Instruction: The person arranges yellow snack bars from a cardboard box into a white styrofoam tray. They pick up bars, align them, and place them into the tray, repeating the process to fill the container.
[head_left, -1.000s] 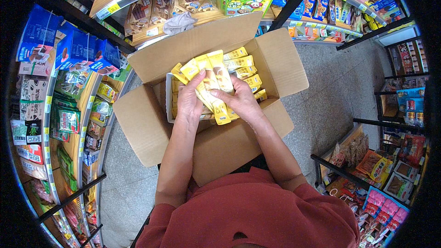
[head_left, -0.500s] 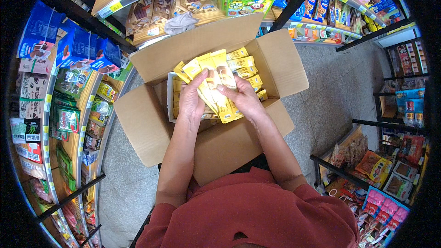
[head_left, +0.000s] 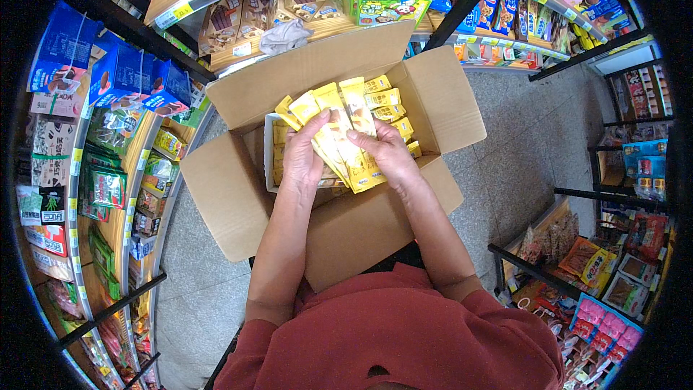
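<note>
Both my hands hold a fanned bunch of long yellow snack packets [head_left: 333,139] above an open cardboard box [head_left: 253,97]. My left hand [head_left: 303,152] grips the bunch from the left, thumb on top. On the other side my right hand [head_left: 390,153] is closed around the packets, its thumb pressing the front ones. More yellow packets [head_left: 388,112] stand in a row inside the box at the right. A white inner tray [head_left: 270,159] shows at the left, partly hidden under my hands. The box flaps are spread outward.
A curved wooden shelf [head_left: 238,50] runs behind the box, with a grey cloth [head_left: 286,36] and green snack boxes [head_left: 390,3] on it. Stocked shelves [head_left: 123,195] stand at the left, and low racks of snacks [head_left: 570,253] at the right. Grey stone floor [head_left: 505,130] lies between.
The packets in my hands are fanned wider; one near the right now stands apart from its neighbour at the top. My right hand has moved slightly right.
</note>
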`<move>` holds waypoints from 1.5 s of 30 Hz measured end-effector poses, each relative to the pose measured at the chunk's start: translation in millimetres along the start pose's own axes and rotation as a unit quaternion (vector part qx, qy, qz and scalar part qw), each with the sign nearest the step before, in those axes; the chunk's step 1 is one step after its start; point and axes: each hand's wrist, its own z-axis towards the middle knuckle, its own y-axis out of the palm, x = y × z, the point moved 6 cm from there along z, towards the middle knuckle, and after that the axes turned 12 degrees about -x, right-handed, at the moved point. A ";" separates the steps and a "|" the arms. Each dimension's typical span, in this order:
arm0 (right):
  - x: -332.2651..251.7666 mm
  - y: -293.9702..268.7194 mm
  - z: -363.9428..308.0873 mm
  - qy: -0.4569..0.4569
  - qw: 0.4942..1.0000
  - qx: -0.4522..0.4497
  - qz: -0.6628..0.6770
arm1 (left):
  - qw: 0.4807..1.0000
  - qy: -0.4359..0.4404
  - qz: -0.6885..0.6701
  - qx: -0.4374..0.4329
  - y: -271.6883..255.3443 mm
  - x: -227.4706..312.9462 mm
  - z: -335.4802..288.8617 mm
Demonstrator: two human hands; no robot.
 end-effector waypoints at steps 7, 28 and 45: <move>3.2 -4.2 0.6 0.007 1.000 0.002 0.015 | 1.000 0.003 -0.008 -0.003 2.8 -0.4 0.2; 4.9 -11.4 2.2 0.012 1.000 0.026 -0.007 | 0.997 -0.003 -0.068 -0.044 6.6 -0.7 2.9; 2.0 -11.0 1.9 0.011 0.999 0.021 -0.025 | 0.995 -0.001 -0.079 -0.064 5.6 -3.7 4.7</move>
